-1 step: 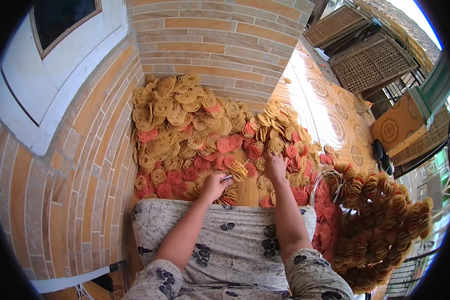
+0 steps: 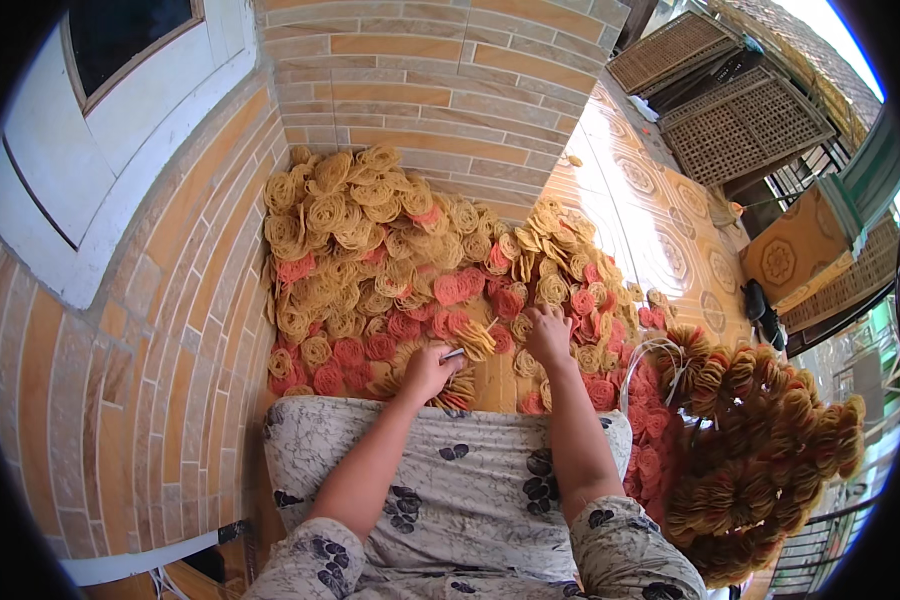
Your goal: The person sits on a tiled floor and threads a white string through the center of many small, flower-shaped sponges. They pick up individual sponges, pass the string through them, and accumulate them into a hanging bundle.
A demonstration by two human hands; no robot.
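My left hand (image 2: 428, 374) is closed around a slim rod with a grey end (image 2: 453, 355), held low in front of my lap. Yellow coiled crackers (image 2: 476, 341) are threaded in a row on it, and a pale tip sticks out beyond them. To its right, my right hand (image 2: 549, 337) reaches into the pile with bent fingers drawn together. They touch the yellow and pink crackers there; whatever they pinch is hidden. The big heap of yellow coiled crackers (image 2: 335, 215) lies beyond both hands, with pink crackers (image 2: 403, 326) mixed along its near side.
Strung bunches of crackers (image 2: 760, 460) are massed at the right, beside a loop of white cord (image 2: 650, 372). A brick-patterned wall (image 2: 420, 90) closes off the far side and the left. Woven racks (image 2: 745, 125) and a dark shoe (image 2: 760, 312) are farther right.
My right hand has shifted very slightly to the left over the pile. The left hand and the threaded crackers stay in place.
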